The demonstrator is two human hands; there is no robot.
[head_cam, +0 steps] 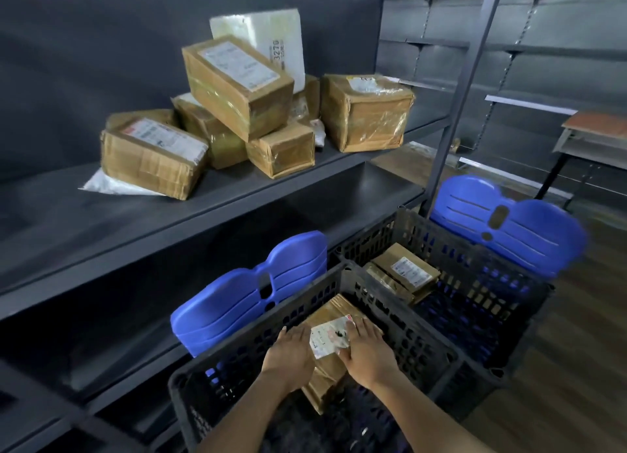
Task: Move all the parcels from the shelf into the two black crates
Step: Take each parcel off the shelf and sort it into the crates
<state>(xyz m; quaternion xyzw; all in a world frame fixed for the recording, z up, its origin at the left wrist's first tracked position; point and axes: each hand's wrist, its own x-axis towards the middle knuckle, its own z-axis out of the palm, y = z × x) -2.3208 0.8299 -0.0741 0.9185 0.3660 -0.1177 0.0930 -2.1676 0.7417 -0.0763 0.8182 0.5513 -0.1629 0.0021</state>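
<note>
Inside the near black crate (400, 320) lies a brown taped parcel (334, 312) with a white label. My left hand (291, 356) grips its left side and my right hand (364, 352) grips its right side, fingers lying over the top. The far black crate (475, 259) holds two brown parcels (403, 273). On the grey shelf (101, 222) sits a heap of several brown parcels (237, 83), a white foam box (268, 35) behind them and a white flat bag (108, 184) under the leftmost box.
The crates rest on two blue plastic chairs (244, 296) beside the shelving. A lower shelf board (356, 188) lies behind the crates. A metal upright (464, 89) stands at the shelf's right end. A desk (593, 137) stands at the far right on a wooden floor.
</note>
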